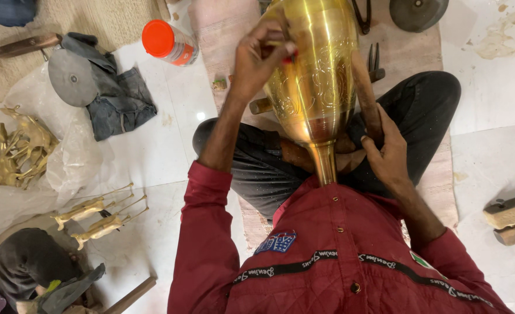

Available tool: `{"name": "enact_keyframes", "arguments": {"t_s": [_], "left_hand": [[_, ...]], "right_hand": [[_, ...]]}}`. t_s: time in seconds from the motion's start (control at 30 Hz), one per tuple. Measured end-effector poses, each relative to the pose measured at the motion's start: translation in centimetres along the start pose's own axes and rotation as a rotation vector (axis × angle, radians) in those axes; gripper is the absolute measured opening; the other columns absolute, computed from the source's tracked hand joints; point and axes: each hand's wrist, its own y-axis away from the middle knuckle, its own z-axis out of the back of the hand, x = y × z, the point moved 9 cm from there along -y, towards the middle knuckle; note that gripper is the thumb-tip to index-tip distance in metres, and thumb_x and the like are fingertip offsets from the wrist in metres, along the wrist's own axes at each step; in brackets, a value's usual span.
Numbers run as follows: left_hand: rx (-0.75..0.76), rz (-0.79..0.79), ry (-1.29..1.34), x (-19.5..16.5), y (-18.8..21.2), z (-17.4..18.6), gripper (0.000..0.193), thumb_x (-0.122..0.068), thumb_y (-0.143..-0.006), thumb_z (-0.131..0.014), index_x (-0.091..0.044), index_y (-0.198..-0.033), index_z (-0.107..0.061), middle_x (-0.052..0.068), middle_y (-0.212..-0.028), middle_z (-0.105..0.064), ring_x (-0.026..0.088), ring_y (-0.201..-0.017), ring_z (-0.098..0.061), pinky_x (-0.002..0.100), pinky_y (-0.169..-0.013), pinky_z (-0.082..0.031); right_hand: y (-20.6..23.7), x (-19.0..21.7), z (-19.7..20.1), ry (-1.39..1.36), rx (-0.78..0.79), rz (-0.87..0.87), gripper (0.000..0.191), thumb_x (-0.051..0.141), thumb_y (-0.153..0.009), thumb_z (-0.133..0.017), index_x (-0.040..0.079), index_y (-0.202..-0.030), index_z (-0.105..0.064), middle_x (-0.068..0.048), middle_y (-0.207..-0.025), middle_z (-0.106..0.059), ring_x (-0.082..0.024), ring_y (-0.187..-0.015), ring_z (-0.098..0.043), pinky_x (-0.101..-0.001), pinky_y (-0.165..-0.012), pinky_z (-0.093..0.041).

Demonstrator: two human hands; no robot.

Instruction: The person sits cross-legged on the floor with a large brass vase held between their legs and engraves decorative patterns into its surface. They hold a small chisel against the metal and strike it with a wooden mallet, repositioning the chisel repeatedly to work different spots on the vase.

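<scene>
Between your knees, the engraved brass vase (312, 75) leans against your chest. Your left hand (256, 61) pinches a small tool on its wall; your right hand (385, 152) clamps a wooden mallet (365, 93) beside its rim-side edge, white floor (170, 134) open leftward.

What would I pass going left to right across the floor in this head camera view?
Brass figurines → grey disc → orange-capped container → left hand → brass vase → right hand → wooden blocks.

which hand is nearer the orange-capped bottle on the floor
Left. The left hand grips the brass vase's side, just right of the orange-capped bottle in the picture. The right hand is lower, on the vase's far side.
</scene>
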Motion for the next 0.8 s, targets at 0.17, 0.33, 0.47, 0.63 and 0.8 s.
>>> {"name": "enact_keyframes", "arguments": {"t_s": [0.17, 0.33, 0.47, 0.63, 0.8], "left_hand": [[-0.440, -0.019, 0.152, 4.3, -3.6, 9.6, 0.009, -0.012, -0.106, -0.066, -0.004, -0.103, -0.068, 0.012, -0.096, -0.072, 0.020, -0.089, -0.073, 0.038, -0.083, -0.066], [-0.520, 0.459, -0.013, 10.3, -3.7, 9.7, 0.028, -0.033, -0.104, -0.047, -0.011, -0.097, -0.062, 0.000, -0.096, -0.077, 0.016, -0.090, -0.072, 0.031, -0.081, -0.057], [-0.445, 0.436, -0.101, 10.6, -2.4, 7.8, 0.027, -0.033, -0.105, -0.048, -0.012, -0.096, -0.062, 0.000, -0.085, -0.061, 0.015, -0.084, -0.058, 0.032, -0.080, -0.049], [-0.441, 0.323, -0.295, 8.5, -2.3, 8.6, 0.032, -0.036, -0.107, -0.050, -0.009, -0.092, -0.056, 0.000, -0.074, -0.048, 0.015, -0.072, -0.046, 0.032, -0.070, -0.042], [-0.429, 0.308, -0.307, 9.4, -1.6, 8.8, 0.033, -0.035, -0.108, -0.050, -0.007, -0.093, -0.056, 0.000, -0.074, -0.047, 0.014, -0.071, -0.045, 0.030, -0.064, -0.040]], "right_hand": [[-0.1, -4.6, -3.2, -0.542, -0.087, -0.418, 0.043, 0.021, -0.097, -0.077, 0.000, -0.129, -0.057, -0.006, -0.104, -0.067, -0.013, -0.084, -0.066, -0.0289, -0.067, -0.055], [-2.1, -5.6, -6.6, -0.662, -0.064, -0.468, 0.053, 0.022, -0.085, -0.088, 0.002, -0.123, -0.059, -0.004, -0.100, -0.068, -0.011, -0.081, -0.067, -0.0257, -0.063, -0.056], [-2.0, -6.6, -6.7, -0.723, -0.077, -0.455, 0.057, 0.021, -0.081, -0.091, 0.003, -0.125, -0.060, -0.003, -0.101, -0.069, -0.010, -0.082, -0.066, -0.0250, -0.065, -0.055], [-1.4, -8.7, -7.6, -0.810, -0.056, -0.467, 0.055, 0.028, -0.084, -0.090, 0.003, -0.122, -0.059, -0.002, -0.099, -0.067, -0.012, -0.083, -0.067, -0.0255, -0.068, -0.057], [-1.2, -8.9, -8.0, -0.803, -0.040, -0.464, 0.051, 0.033, -0.089, -0.086, 0.003, -0.120, -0.058, -0.002, -0.100, -0.065, -0.012, -0.085, -0.066, -0.0264, -0.070, -0.057]]}}
